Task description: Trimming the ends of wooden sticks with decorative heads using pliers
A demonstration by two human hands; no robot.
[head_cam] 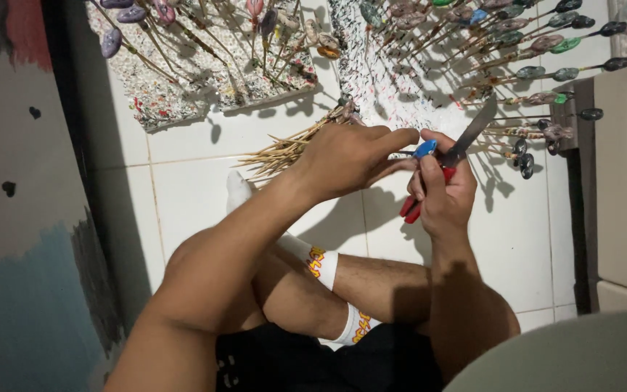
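Low in the frame, crossed legs [306,290] in white socks [321,263] rest on the floor. Above them, the right hand [440,190] grips red-handled pliers [453,161] pointing to the upper right. The left hand [346,156] pinches a small blue bead [424,149], right beside the pliers. Farther up, sticks [284,151] lie left, and foam boards [205,72] hold beads.

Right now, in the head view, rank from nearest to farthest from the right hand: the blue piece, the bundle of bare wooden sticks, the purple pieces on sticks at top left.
1. Blue piece: at the right hand's thumb tip.
2. Bundle of bare wooden sticks: left, on the floor tiles, beyond the left hand.
3. Purple pieces on sticks: far top left, in the foam board.
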